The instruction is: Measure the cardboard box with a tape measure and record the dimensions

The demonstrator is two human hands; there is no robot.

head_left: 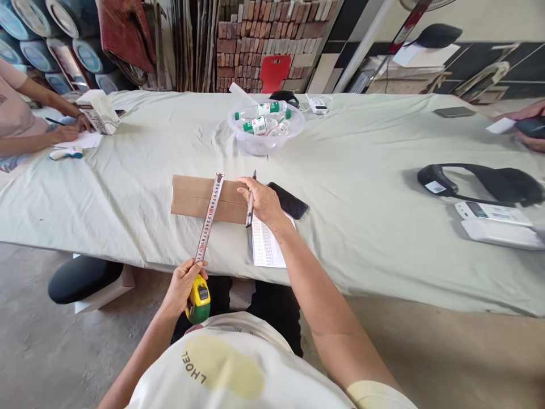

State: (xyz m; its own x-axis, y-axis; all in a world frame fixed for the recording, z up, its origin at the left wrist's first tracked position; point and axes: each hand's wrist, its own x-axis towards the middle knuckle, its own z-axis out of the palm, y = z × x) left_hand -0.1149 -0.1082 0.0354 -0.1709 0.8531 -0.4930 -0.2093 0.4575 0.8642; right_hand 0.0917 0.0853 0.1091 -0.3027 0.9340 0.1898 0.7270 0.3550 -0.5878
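My left hand (pixel 182 287) is closed on a yellow and green tape measure (pixel 198 300) at the table's front edge, its fingers pinching the blade by the case. The pulled-out blade (pixel 207 221) slants across a flat brown cardboard piece (pixel 187 196); its metal hook reaches the cardboard's far edge. At the cardboard's right end, my right hand (pixel 266 203) holds a pen (pixel 250 209), thumb and forefinger stretched toward the cardboard. Partly beneath my right wrist lies a paper sheet (pixel 264 244) with written columns. A black phone (pixel 293 201) rests just beyond that hand.
Behind the cardboard stands a clear plastic bowl (pixel 260 146) with bottles. At the right are a black head strap device (pixel 489 182) and white packs (pixel 498 221). A person (pixel 29 119) writes at the left; another person's hands (pixel 534 122) show far right. A black stool (pixel 87 278) stands below.
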